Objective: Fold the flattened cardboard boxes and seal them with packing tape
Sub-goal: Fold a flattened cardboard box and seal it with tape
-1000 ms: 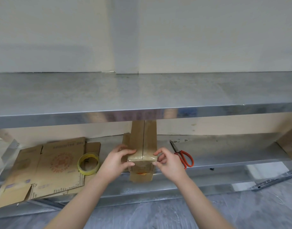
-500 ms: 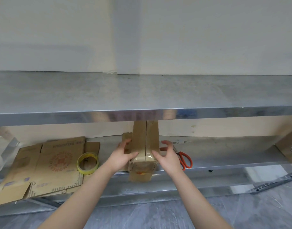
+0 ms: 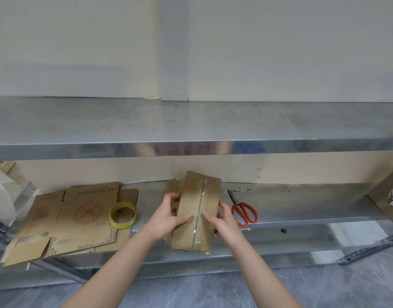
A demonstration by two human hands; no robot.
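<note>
A folded brown cardboard box (image 3: 196, 196) with clear tape along its centre seam is tilted above the lower metal shelf (image 3: 302, 205). My left hand (image 3: 166, 216) grips its left side, thumb on the top face. My right hand (image 3: 222, 221) grips its right side, thumb near the seam. A stack of flattened printed boxes (image 3: 68, 221) lies at the left of the shelf. On that stack stands a yellow roll of packing tape (image 3: 122, 215).
Red-handled scissors (image 3: 243, 211) lie on the shelf right of the box. An upper metal shelf (image 3: 191, 123) juts out overhead. Another cardboard piece (image 3: 389, 198) stands at the far right. Grey floor lies below.
The box has tipped toward me, so its taped top face now shows. Both hands moved from its near end to its sides.
</note>
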